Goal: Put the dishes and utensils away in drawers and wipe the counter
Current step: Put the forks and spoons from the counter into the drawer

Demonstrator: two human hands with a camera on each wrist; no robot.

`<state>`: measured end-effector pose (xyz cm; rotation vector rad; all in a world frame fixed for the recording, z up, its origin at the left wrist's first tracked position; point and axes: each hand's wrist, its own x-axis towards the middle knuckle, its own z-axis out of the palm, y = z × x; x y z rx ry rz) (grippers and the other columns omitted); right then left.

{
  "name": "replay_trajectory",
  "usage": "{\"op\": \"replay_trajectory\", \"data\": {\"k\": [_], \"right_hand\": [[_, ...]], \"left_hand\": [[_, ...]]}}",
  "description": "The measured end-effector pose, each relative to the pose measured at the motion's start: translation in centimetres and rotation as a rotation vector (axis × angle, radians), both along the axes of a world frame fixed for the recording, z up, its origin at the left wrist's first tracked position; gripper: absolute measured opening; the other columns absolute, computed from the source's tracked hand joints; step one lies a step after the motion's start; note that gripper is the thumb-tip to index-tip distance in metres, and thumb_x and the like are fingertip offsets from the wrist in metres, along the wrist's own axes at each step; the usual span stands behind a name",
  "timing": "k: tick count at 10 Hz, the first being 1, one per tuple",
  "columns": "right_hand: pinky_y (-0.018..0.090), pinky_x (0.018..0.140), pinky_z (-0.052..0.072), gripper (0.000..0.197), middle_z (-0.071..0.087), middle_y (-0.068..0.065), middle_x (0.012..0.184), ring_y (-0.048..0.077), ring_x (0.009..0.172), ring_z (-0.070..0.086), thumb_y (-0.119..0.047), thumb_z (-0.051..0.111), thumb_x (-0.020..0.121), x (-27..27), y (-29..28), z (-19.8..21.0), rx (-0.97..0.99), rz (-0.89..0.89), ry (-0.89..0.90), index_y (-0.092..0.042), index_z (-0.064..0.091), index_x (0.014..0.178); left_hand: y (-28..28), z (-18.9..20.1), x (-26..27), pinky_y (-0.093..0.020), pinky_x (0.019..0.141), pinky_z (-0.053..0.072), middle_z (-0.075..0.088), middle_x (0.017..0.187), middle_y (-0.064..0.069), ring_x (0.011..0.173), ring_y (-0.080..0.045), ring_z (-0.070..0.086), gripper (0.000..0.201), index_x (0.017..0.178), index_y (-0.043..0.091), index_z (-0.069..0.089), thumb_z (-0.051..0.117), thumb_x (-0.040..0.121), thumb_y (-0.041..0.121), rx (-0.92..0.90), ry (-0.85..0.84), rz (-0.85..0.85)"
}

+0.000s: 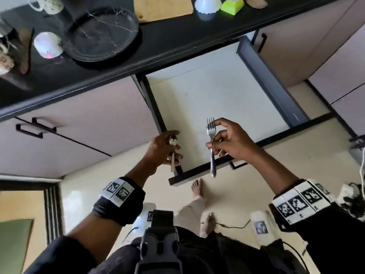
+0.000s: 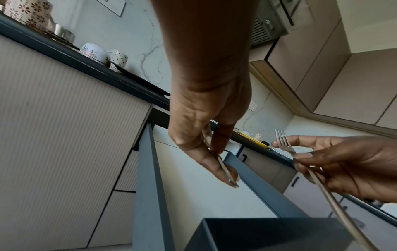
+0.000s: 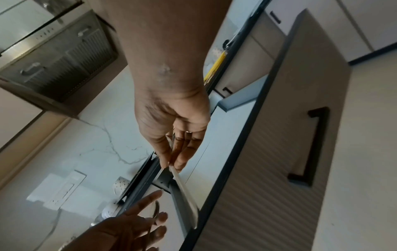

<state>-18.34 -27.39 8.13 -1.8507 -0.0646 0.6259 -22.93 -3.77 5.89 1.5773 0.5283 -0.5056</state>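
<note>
Both hands reach forward, left hand (image 1: 164, 149) apparently gripping, right hand (image 1: 230, 141) pinching with curled fingers.

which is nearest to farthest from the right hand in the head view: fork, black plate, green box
1. The fork, held in the right hand over the open drawer.
2. The black plate, on the counter, up and left.
3. The green box, at the counter's far edge, top right.
</note>
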Motion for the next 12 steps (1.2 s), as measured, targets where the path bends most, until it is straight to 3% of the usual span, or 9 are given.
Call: {"op": "replay_trajectory", "data": {"k": [1,2,4,6,7,8,9,10,12], "right_hand": [[0.029,0.048,0.051,0.035,0.069,0.019,0.072,0.026,0.057,0.066,-0.001,0.076,0.080,2.6,0.3,-0.2,-0.002,0.027,0.030,-0.013,0.052,0.103],[0.028,0.047,0.051,0.017,0.070,0.016,0.075,0.028,0.057,0.067,-0.005,0.070,0.088,6.8,1.5,-1.3,-0.009,0.066,0.099,-0.011,0.054,0.092],[0.032,0.051,0.057,0.010,0.066,0.021,0.071,0.031,0.059,0.067,-0.009,0.061,0.095,10.2,4.1,-4.1,-0.183,0.352,0.251,-0.003,0.056,0.088],[0.027,0.052,0.052,0.010,0.056,0.012,0.064,0.024,0.058,0.056,-0.003,0.063,0.092,12.5,6.9,-7.4,-0.378,0.631,0.283,0.002,0.060,0.084],[0.025,0.050,0.046,0.014,0.056,0.011,0.065,0.021,0.056,0.051,0.004,0.062,0.091,12.7,7.4,-8.7,-0.386,0.665,0.328,0.001,0.060,0.077],[0.025,0.050,0.045,0.010,0.061,0.013,0.065,0.021,0.053,0.054,0.006,0.065,0.086,12.6,7.7,-11.0,-0.395,0.766,0.307,0.003,0.064,0.077],[0.026,0.051,0.047,0.003,0.066,0.011,0.064,0.021,0.053,0.057,0.001,0.070,0.081,12.6,7.6,-12.3,-0.403,0.852,0.251,0.001,0.068,0.078],[0.025,0.053,0.048,0.012,0.069,0.001,0.061,0.014,0.050,0.062,-0.003,0.076,0.071,13.5,7.3,-13.2,-0.429,0.977,0.144,-0.010,0.067,0.075],[0.025,0.051,0.048,0.021,0.070,0.001,0.066,0.015,0.052,0.064,-0.003,0.079,0.071,15.7,7.9,-14.3,-0.449,1.030,0.123,-0.015,0.062,0.073]], "left_hand": [[-0.5,-1.1,2.1,-0.062,0.074,0.056,0.065,0.097,-0.016,0.079,-0.035,0.071,0.039,0.115,0.017,0.062,0.050,0.091,-0.012,0.044,0.040,-0.026],[-0.9,-2.7,5.9,-0.055,0.069,0.059,0.069,0.095,-0.016,0.074,-0.031,0.073,0.015,0.097,0.011,0.061,0.054,0.095,-0.002,0.133,0.068,-0.109],[-0.5,-2.8,8.0,-0.042,0.058,0.061,0.071,0.085,-0.015,0.062,-0.026,0.069,0.016,0.086,0.010,0.059,0.054,0.093,-0.003,0.321,0.124,-0.236],[0.3,-4.4,7.7,-0.024,0.045,0.054,0.069,0.084,-0.012,0.063,-0.023,0.068,0.012,0.098,0.006,0.062,0.056,0.091,-0.002,0.444,0.243,-0.351],[0.1,-5.2,7.9,-0.024,0.050,0.054,0.070,0.091,-0.010,0.068,-0.022,0.070,0.019,0.108,0.002,0.064,0.056,0.092,0.001,0.493,0.257,-0.392],[-0.9,-6.6,8.8,-0.030,0.066,0.057,0.068,0.106,-0.012,0.089,-0.026,0.071,0.024,0.114,0.003,0.063,0.054,0.092,0.002,0.550,0.268,-0.435],[-1.7,-7.6,9.4,-0.031,0.070,0.055,0.067,0.108,-0.011,0.094,-0.027,0.069,0.023,0.112,0.005,0.064,0.053,0.092,0.003,0.594,0.283,-0.452],[-2.6,-10.2,10.5,-0.033,0.070,0.054,0.068,0.106,-0.014,0.095,-0.029,0.068,0.018,0.107,0.004,0.063,0.060,0.090,0.006,0.668,0.283,-0.601],[-3.0,-11.0,11.7,-0.042,0.078,0.058,0.068,0.105,-0.016,0.098,-0.036,0.068,0.027,0.106,0.003,0.063,0.071,0.081,0.003,0.759,0.322,-0.707]]}}
